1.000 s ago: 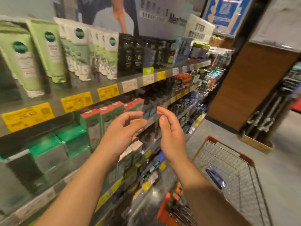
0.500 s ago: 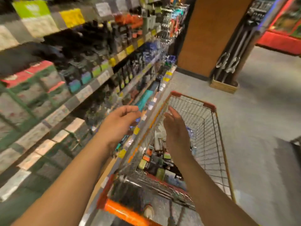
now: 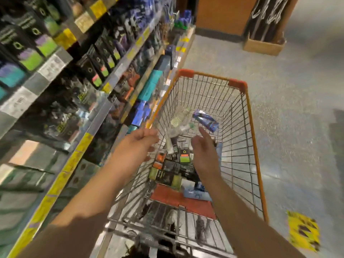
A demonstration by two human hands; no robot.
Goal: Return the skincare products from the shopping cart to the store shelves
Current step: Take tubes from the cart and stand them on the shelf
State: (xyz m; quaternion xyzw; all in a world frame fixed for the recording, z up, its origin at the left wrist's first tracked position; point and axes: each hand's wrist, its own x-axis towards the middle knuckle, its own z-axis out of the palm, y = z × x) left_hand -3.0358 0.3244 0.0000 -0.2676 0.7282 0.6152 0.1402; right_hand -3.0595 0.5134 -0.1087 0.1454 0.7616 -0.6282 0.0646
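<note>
An orange-rimmed wire shopping cart (image 3: pixel 249 116) stands in front of me beside the store shelves (image 3: pixel 55 64). In it lie several skincare products: a blue tube (image 3: pixel 205 120), a clear bottle (image 3: pixel 179 118), a white tube (image 3: pixel 170 144) and dark boxes (image 3: pixel 170 165) with green and orange ends. My left hand (image 3: pixel 135 146) hovers over the cart's left rim, fingers loosely bent, holding nothing. My right hand (image 3: pixel 204 151) is inside the basket above the boxes, index finger stretched toward the blue tube, empty.
The shelves on the left hold rows of dark boxed products behind yellow and white price tags. A cardboard box (image 3: pixel 264 46) sits on the floor at the far right by a wooden wall. A yellow floor sticker (image 3: pixel 303 231) lies at right.
My view swung down from the upper shelves to the cart. Both empty hands dropped from shelf height to the basket, the right one reaching inside it.
</note>
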